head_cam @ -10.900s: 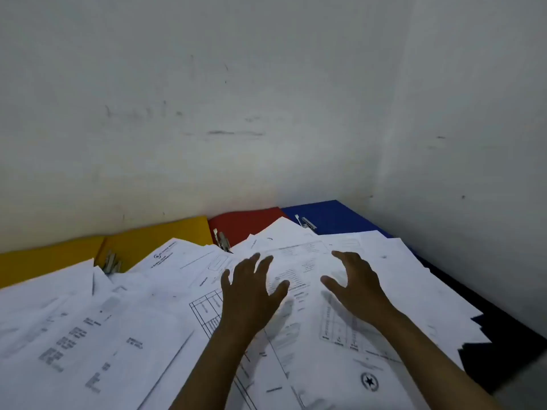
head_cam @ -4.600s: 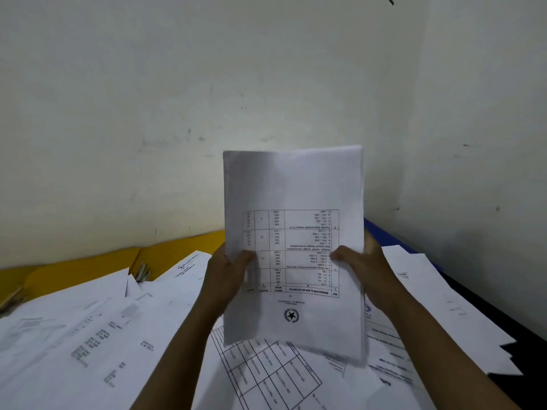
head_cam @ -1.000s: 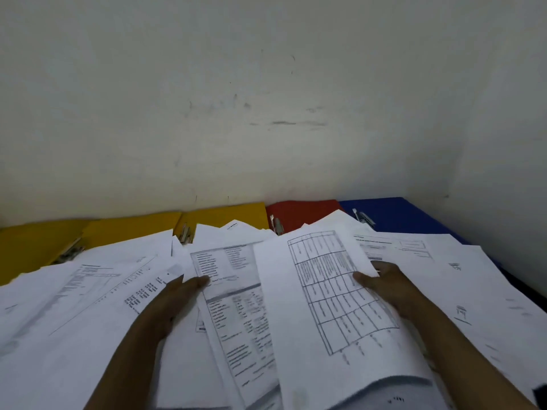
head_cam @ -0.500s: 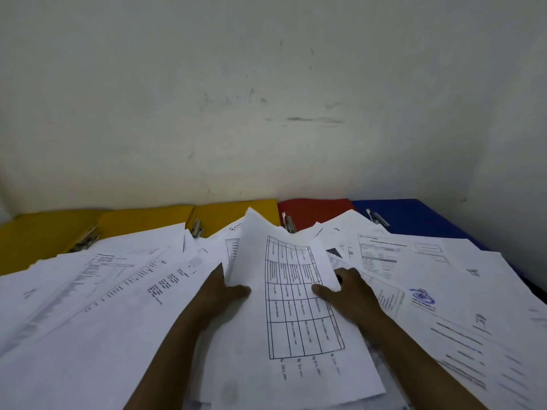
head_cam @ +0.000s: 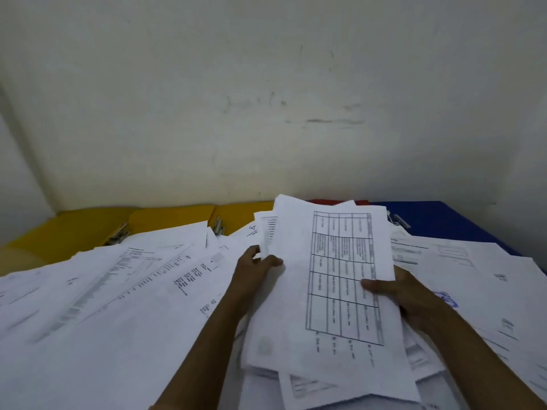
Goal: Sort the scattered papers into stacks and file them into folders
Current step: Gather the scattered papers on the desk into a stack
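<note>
**Inspector A:** We start with the largest item. The scattered papers (head_cam: 124, 291) cover the whole near and left surface, overlapping at odd angles, with more spread to the right. We judge the sorting to be at an early stage, as no squared stack lies anywhere in view.

**Inspector B:** Agreed. Next, the folders along the far edge against the wall (head_cam: 266, 99): the yellow folders (head_cam: 165, 218) at far left with metal clips (head_cam: 118, 233) showing, the blue folder (head_cam: 444, 220) at far right, and a sliver of the red folder (head_cam: 322, 200) between them. We note they lie open and flat, likely so sheets can drop straight in. Loose sheets overlap their near edges.

**Inspector A:** Then the held bundle (head_cam: 340, 276), raised near centre-right above the pile. Its top sheet carries a printed grid. The lower sheets fan out unevenly, so we judge the bundle is not yet squared.

**Inspector B:** The hands last. The left hand (head_cam: 253, 272) pinches the bundle's left edge, thumb on top and fingers behind. The right hand (head_cam: 399, 294) grips the right edge, thumb laid across the grid. We take the two-sided hold as a way to keep loose sheets from sliding while they are aligned.

**Inspector A:** Risk noted: the fanned lower sheets could slip out if the bundle tilts.
</note>
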